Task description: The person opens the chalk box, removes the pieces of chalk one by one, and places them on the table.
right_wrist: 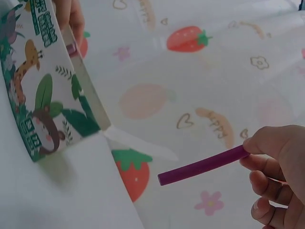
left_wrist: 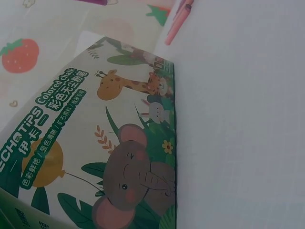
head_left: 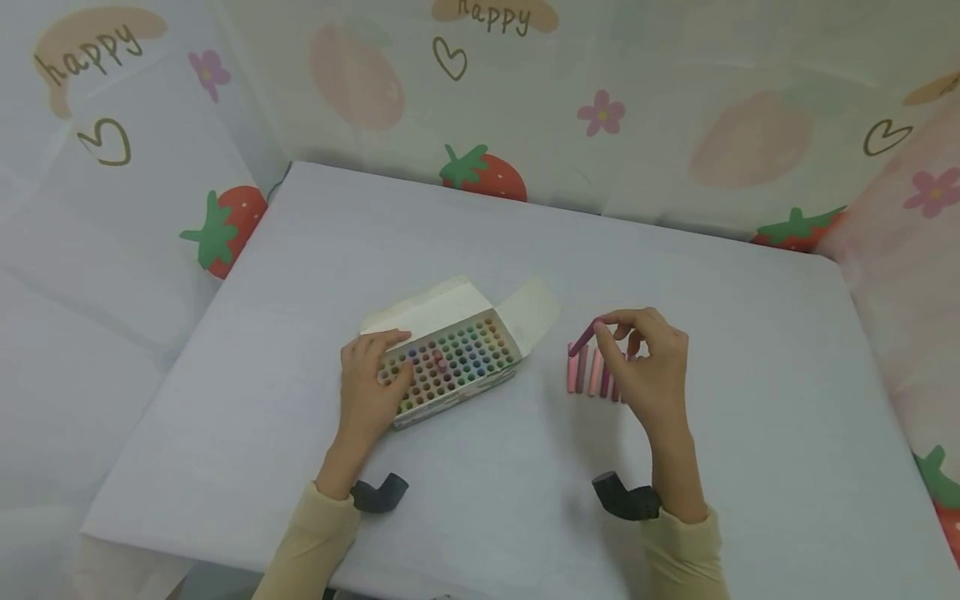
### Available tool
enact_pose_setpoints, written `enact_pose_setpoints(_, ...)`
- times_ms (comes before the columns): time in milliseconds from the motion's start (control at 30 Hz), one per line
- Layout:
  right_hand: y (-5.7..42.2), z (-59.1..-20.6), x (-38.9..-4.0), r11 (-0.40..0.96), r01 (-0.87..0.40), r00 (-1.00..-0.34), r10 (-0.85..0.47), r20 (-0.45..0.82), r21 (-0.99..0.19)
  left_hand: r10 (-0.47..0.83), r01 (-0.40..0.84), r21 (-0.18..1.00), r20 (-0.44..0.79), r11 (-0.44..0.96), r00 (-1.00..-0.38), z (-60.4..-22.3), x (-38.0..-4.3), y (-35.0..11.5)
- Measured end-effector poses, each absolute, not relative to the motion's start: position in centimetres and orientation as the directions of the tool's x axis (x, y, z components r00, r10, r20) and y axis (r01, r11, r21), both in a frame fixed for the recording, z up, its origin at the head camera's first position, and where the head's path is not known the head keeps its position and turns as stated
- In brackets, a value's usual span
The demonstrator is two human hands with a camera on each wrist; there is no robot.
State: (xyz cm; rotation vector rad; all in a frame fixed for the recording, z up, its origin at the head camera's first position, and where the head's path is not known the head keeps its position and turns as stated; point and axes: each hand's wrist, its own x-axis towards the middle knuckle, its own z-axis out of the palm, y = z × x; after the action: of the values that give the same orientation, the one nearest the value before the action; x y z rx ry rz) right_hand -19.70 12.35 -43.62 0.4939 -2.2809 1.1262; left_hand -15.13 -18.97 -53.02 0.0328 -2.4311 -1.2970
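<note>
In the head view, an open box of colored chalk (head_left: 495, 377) holds rows of sticks, seen end-on, and a pink stick (head_left: 442, 365) protrudes above them. My left hand (head_left: 367, 383) rests at the box's left end, forefinger along the back side and thumb over the chalk tops, with a gap between them. Thumb and forefinger of my right hand (head_left: 651, 362) pinch one end of a purple chalk stick (right_wrist: 205, 165), which slants down to the left. Beneath it, a row of pink and purple chalk sticks (head_left: 572, 373) lies on the table, partly hidden by the hand.
The box's white lid (head_left: 435, 307) is folded back, and a side flap (head_left: 531, 312) sticks out to the right. A white cloth covers the table (head_left: 480, 517). Behind it hangs a strawberry-patterned curtain (head_left: 525, 108). Each wrist carries a black mount (head_left: 626, 498).
</note>
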Motion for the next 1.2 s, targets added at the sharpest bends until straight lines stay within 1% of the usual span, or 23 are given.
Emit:
enact_pose_setpoints(233,14.4,-44.5,-19.6,0.63,-0.473,-0.814,-0.044,0.58,-0.615,-0.199,0.143,0.807,0.306,0.573,-0.931,-53.1,-15.2,-18.9)
enact_pose_setpoints(500,16.2,-45.6,-19.6,0.714,-0.406,-0.82,-0.009,0.572,-0.57,-0.202,0.132,0.804,0.298,0.579,-0.933,-53.1,-15.2,-18.9)
enact_pose_setpoints(767,18.1,-46.8,-19.2,0.766,-0.331,-0.833,0.037,0.552,-0.551,-0.204,0.133,0.808,0.297,0.573,-0.933,-52.7,-15.1,-18.8)
enact_pose_setpoints(1000,19.9,-47.7,-18.9,0.795,-0.217,-0.882,0.089,0.464,-0.566,-0.204,0.127,0.811,0.29,0.572,-0.935,-52.7,-15.1,-18.8)
enact_pose_setpoints(1200,20.9,-48.6,-18.9,0.829,-0.167,-0.911,0.078,0.406,-0.534,-0.204,0.131,0.809,0.295,0.573,-0.934,-52.9,-15.1,-18.9)
